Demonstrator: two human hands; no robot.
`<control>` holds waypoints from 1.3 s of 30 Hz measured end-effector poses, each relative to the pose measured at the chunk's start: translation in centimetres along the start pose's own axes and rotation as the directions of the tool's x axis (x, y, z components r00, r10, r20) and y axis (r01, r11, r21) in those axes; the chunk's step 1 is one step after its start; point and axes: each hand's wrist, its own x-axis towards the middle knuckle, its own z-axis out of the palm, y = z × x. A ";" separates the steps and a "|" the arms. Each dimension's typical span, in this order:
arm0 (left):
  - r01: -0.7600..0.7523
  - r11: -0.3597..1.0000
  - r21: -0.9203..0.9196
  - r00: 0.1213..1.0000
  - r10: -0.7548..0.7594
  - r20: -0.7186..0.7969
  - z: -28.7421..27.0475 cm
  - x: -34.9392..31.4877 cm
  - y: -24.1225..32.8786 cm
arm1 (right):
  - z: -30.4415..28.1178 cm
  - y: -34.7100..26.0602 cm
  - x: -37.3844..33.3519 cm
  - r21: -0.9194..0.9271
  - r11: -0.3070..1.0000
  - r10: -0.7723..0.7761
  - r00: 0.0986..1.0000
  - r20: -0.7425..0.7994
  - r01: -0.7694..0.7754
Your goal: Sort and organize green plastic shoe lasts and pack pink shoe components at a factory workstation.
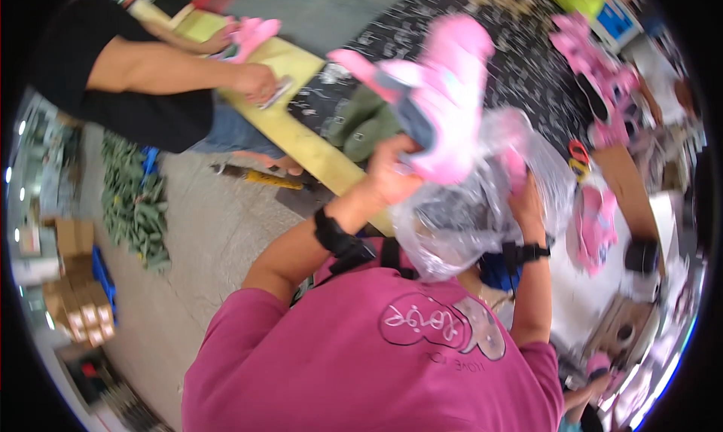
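Note:
My left hand (393,170) is wrapped round the heel end of a pink shoe (456,93), held up with its rounded toe pointing away. Its grey-lined opening faces left, and a pink flap sticks out beside it. Just to the right, a crumpled clear plastic bag (444,240) hangs in front of my chest. My right hand (526,202) grips this bag at its right side, where another pink piece (514,157) shows through the film. The right fingers are partly hidden by the plastic. The raised shoe is slightly blurred.
At left, a person in a black shirt (90,78) holds a pink shoe (252,36) and a small tool over a yellow board (290,59). Dark green cloth (365,123) lies on the patterned table. Pink shoes (595,228) and orange-handled scissors (578,159) are at right; green pieces (135,198) heap on the floor.

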 end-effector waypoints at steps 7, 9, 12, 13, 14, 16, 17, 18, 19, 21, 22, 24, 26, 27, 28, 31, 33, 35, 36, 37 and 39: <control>0.134 0.991 0.030 0.955 -0.137 0.263 -0.6 -3.3 -2.1 | 0.0 2.6 1.3 -0.041 0.999 0.013 0.999 -0.034 -0.014; 0.158 0.986 0.061 0.938 -0.169 0.303 -1.2 -3.4 -2.6 | -2.8 0.5 -0.5 -0.027 0.998 0.053 0.996 0.072 -0.051; 0.194 0.979 0.056 0.920 -0.202 0.337 -1.7 -3.6 -4.6 | -6.1 -1.7 -4.3 0.492 0.850 -0.155 0.982 -0.111 0.190; 0.340 0.938 -0.072 0.900 -0.303 0.315 -1.6 -3.7 -5.0 | -7.2 -3.4 -5.9 0.454 0.857 -0.182 0.967 -0.176 0.244; 0.469 0.860 -0.202 0.864 -0.400 0.305 -1.4 -3.7 -5.2 | -8.3 -4.4 -7.0 0.411 0.862 -0.210 0.948 -0.240 0.296; 0.645 0.655 -0.393 0.763 -0.581 0.283 -1.4 -3.1 -5.5 | -9.7 -4.7 -8.7 0.285 0.895 -0.288 0.933 -0.216 0.343; 0.735 0.379 -0.562 0.613 -0.726 0.312 -1.2 -2.9 -5.5 | -9.9 -4.2 -9.6 0.154 0.912 -0.352 0.918 -0.182 0.380; 0.736 0.375 -0.564 0.612 -0.724 0.317 -1.0 -2.8 -5.0 | -10.2 -2.0 -9.7 0.281 0.876 -0.363 0.920 -0.151 0.392; 0.707 0.482 -0.518 0.663 -0.708 0.245 -0.8 -2.8 -4.5 | -10.4 -0.6 -10.0 0.276 0.879 -0.359 0.921 -0.150 0.388; 0.683 0.570 -0.456 0.703 -0.683 0.198 -0.4 -3.0 -4.4 | -10.5 1.3 -11.2 0.911 0.388 -0.209 0.976 -0.061 0.140; 0.666 0.535 -0.520 0.697 -0.695 0.177 -0.6 -2.7 -4.9 | -9.4 1.7 -10.7 0.962 0.271 -0.077 0.996 0.047 -0.024; 0.661 0.499 -0.560 0.685 -0.706 0.181 0.2 -2.5 -4.3 | -4.6 5.4 -9.1 0.986 0.034 -0.047 0.985 0.165 -0.164; 0.646 0.528 -0.551 0.702 -0.695 0.157 -0.1 -1.6 -3.5 | -4.2 3.2 -9.5 0.950 0.278 0.011 0.989 0.147 -0.144; 0.643 0.534 -0.550 0.703 -0.696 0.147 -0.4 -1.7 -3.7 | -6.3 1.8 -10.1 0.860 0.467 -0.118 0.950 0.290 -0.204; 0.666 0.509 -0.546 0.672 -0.728 0.140 -0.5 -2.0 -4.6 | -7.5 0.6 -11.2 0.820 0.547 -0.202 0.924 0.324 -0.168; 0.650 0.555 -0.519 0.705 -0.695 0.141 -0.1 -1.7 -5.2 | -9.5 0.7 -11.7 0.752 0.653 -0.371 0.904 0.211 0.092; 0.683 0.609 -0.404 0.690 -0.719 0.083 -0.1 -1.8 -5.5 | -10.7 -0.2 -12.0 0.898 0.410 -0.403 0.915 0.021 0.161; 0.715 0.661 -0.230 0.699 -0.670 0.250 -0.4 -1.8 -6.1 | -11.1 1.3 -11.3 0.960 0.246 -0.455 0.891 -0.006 0.132; 0.735 0.544 -0.404 0.666 -0.692 0.280 0.0 -1.8 -6.1 | -10.9 1.1 -10.7 0.964 0.216 -0.452 0.891 -0.044 0.157; 0.727 0.402 -0.557 0.632 -0.709 0.313 0.4 -1.7 -6.1 | -10.8 1.1 -10.2 0.965 0.185 -0.452 0.888 -0.083 0.184; 0.684 0.637 -0.356 0.726 -0.644 0.243 0.8 -1.8 -4.5 | -10.7 2.1 -9.7 0.974 0.170 -0.420 0.905 -0.068 0.152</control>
